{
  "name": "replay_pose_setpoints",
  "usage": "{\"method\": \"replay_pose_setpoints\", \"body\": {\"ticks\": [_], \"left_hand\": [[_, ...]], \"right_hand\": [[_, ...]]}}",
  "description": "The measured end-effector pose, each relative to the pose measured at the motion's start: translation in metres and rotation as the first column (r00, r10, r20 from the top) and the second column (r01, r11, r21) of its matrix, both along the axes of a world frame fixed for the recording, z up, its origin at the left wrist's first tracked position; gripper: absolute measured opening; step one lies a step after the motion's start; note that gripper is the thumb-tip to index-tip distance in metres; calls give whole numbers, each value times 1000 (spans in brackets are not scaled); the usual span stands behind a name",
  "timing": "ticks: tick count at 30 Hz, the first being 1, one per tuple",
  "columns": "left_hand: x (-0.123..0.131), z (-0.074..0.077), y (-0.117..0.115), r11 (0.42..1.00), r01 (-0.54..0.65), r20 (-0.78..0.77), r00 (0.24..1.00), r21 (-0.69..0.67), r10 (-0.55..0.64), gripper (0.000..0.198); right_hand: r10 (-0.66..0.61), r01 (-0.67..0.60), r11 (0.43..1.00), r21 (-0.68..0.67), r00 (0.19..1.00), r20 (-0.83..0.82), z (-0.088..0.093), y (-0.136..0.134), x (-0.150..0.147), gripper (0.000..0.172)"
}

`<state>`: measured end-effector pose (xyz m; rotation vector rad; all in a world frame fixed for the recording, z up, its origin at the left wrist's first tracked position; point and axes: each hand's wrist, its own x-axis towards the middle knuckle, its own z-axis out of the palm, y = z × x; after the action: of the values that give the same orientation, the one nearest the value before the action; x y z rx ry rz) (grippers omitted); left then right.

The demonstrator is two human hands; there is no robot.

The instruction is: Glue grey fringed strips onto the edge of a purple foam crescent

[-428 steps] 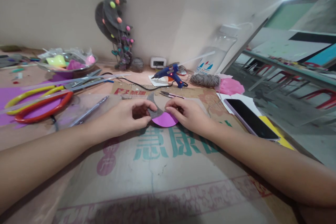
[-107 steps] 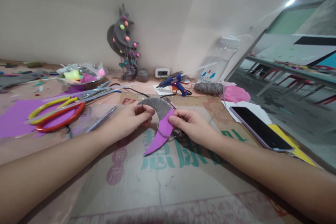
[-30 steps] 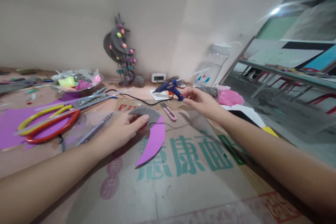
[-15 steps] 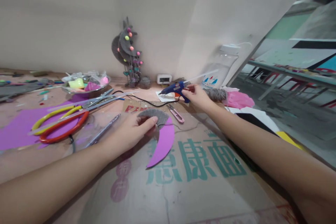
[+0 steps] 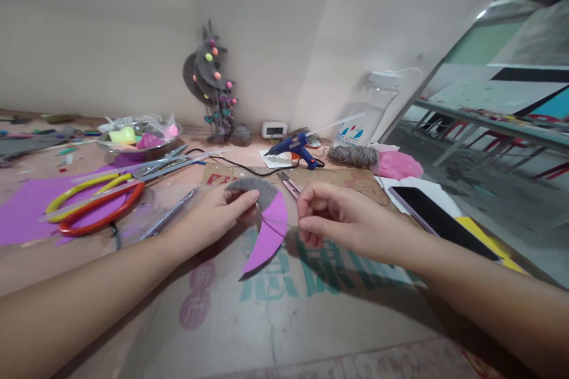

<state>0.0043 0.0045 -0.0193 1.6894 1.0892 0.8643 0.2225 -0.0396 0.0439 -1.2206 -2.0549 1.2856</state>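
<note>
My left hand [image 5: 222,208] pinches the upper end of a purple paper crescent [image 5: 269,237], where grey yarn [image 5: 256,189] is wrapped over the paper. The lower part of the crescent is bare purple. A loose strand of the yarn runs from the crescent to my right hand [image 5: 331,213], whose thumb and fingers are closed on it. Just behind the right hand lies a pair of thread snips [image 5: 290,183], partly covered by the fingers. The blue glue gun [image 5: 293,148] rests beyond, its nozzle over a white paper piece [image 5: 274,159].
Large scissors [image 5: 100,201] and a pen [image 5: 171,213] lie left. Behind stand a bowl [image 5: 137,145] of craft bits, a decorated moon ornament [image 5: 213,83] and a small clock [image 5: 274,129]. A yarn bundle [image 5: 353,156], a bottle [image 5: 373,106] and a phone [image 5: 444,222] are right.
My right hand has let go of the glue gun, come back toward me and taken the yarn strand beside the crescent. My left hand keeps its hold.
</note>
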Motion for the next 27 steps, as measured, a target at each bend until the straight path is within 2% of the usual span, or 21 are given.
{"method": "replay_pose_setpoints", "body": {"ticks": [2, 4, 5, 6, 7, 8, 9, 10, 11, 12, 13, 15, 17, 19, 22, 27], "left_hand": [[-1, -1, 1, 1000, 9, -8, 1000, 7, -9, 37], [-1, -2, 1, 1000, 2, 6, 1000, 8, -2, 38], [-1, -2, 1, 1000, -4, 8, 1000, 13, 4, 38], [-1, -1, 1, 1000, -4, 3, 1000, 20, 4, 38], [-1, 0, 1, 1000, 1, -5, 1000, 27, -1, 38], [-1, 1, 1, 999, 9, -13, 1000, 32, -9, 38], [-1, 2, 1, 999, 19, -19, 1000, 35, -19, 37], [0, 3, 0, 999, 25, -20, 1000, 33, -24, 37], [0, 4, 0, 999, 25, -18, 1000, 25, -25, 37], [0, 5, 0, 1000, 20, -16, 1000, 17, -20, 37], [0, 6, 0, 1000, 13, -19, 1000, 10, -13, 36], [0, 6, -1, 1000, 8, -30, 1000, 2, -8, 37], [0, 5, -1, 1000, 10, -41, 999, 8, -10, 38], [0, 4, 0, 1000, 15, -43, 999, 14, -14, 39], [-1, 1, 0, 1000, 19, -28, 999, 6, -19, 38], [-1, -1, 0, 999, 14, 9, 1000, -29, -14, 37]], "right_hand": [[150, -155, 988, 8, 967, 206, 17, -5, 8, 4], [398, -361, 917, -169, 858, 326, 33, -8, 17, 14], [460, -410, 887, -212, 819, 342, 38, -7, 20, 19], [459, -411, 888, -205, 815, 353, 40, -5, 24, 22], [389, -364, 921, -140, 841, 376, 40, 0, 27, 22], [262, -277, 961, -21, 876, 406, 37, 7, 30, 21], [104, -177, 975, 135, 898, 428, 32, 16, 34, 21], [-66, -82, 952, 295, 886, 460, 26, 27, 37, 22], [-225, -12, 894, 448, 853, 470, 19, 40, 40, 21], [-330, 13, 831, 556, 816, 475, 12, 53, 44, 19], [-387, 16, 796, 605, 782, 489, 6, 66, 47, 19], [-430, 55, 783, 620, 769, 474, -5, 91, 52, 27], [-444, 139, 783, 606, 808, 388, -14, 113, 55, 42], [-400, 189, 828, 528, 860, 318, -22, 130, 55, 47], [-395, 257, 858, 444, 883, 252, -32, 149, 49, 42], [-468, 366, 844, 393, 860, 204, -46, 167, 37, 31]]}}
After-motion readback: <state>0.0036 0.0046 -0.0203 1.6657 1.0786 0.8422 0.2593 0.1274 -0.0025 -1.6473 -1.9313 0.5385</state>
